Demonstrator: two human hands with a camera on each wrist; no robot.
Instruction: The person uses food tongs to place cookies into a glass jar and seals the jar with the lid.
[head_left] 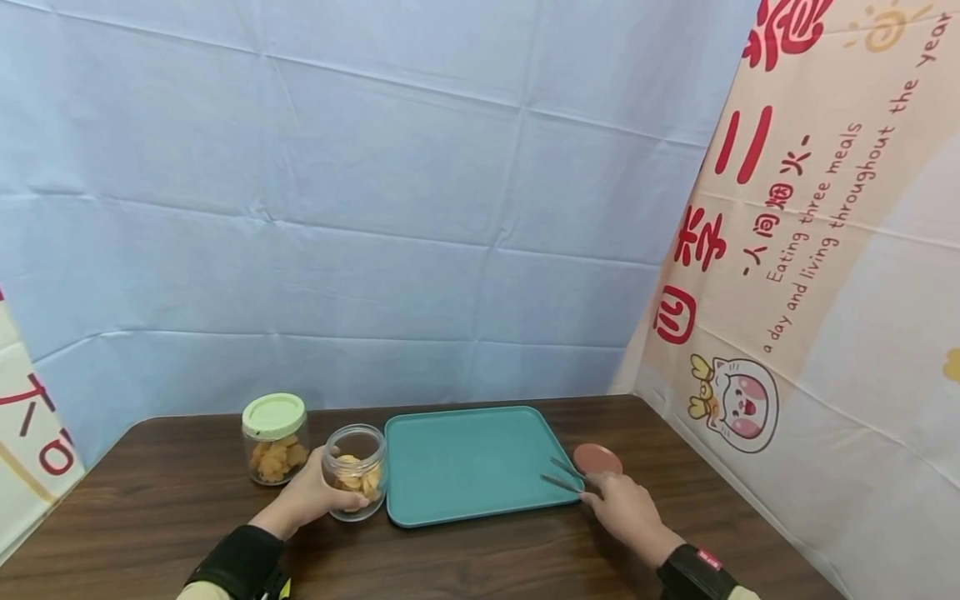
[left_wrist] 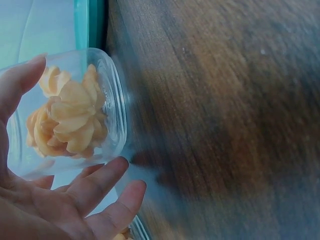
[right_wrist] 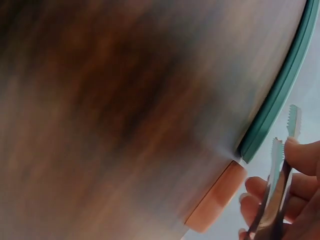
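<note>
My left hand [head_left: 313, 493] grips a clear, lidless jar [head_left: 362, 446] by its side, thumb and fingers spread round it. Inside the jar lie several piped, shell-shaped cookies [left_wrist: 75, 115]. My right hand [head_left: 628, 510] holds metal tongs [right_wrist: 272, 210] with toothed tips, their arms spread apart over the right part of the teal tray [head_left: 465, 467]. Just beyond that hand a round, reddish-pink lid [head_left: 597, 458] lies on the table. In the right wrist view the same lid [right_wrist: 216, 197] shows its edge beside the tray's corner.
A second jar [head_left: 274, 450] with a pale green lid and more cookies stands left of my left hand. Tray and jars stand on a dark wooden table [head_left: 480, 558]. A blue cloth [head_left: 375, 208] hangs behind it, and a printed cloth [head_left: 810, 292] hangs on the right.
</note>
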